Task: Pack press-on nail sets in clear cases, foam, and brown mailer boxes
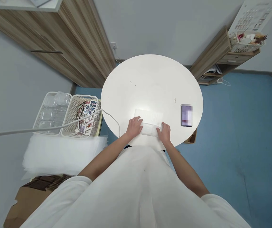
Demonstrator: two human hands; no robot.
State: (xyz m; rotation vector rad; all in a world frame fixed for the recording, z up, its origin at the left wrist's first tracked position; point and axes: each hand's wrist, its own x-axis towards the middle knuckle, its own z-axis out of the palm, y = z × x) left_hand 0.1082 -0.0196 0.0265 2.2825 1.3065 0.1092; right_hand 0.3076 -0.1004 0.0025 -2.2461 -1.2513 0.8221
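Note:
A thin, translucent white sheet [149, 116] lies on the white round table [150, 76] close to its near edge. Its near part is folded over into a double band that runs crosswise. My left hand [134, 127] grips the left end of this fold, thumb low and fingers bent over the far side. At the right end, my right hand [164, 132] holds the fold between its thumb and bent fingers. The undersides of both hands are hidden.
A blurred purple rectangular object [186, 115] lies on the table's right side. A white cable [83, 118] crosses to the table's left edge. Beyond it stand a basket of printed cards [80, 115], a bin of clear plastic containers [52, 109] and stacked white sheets [62, 153].

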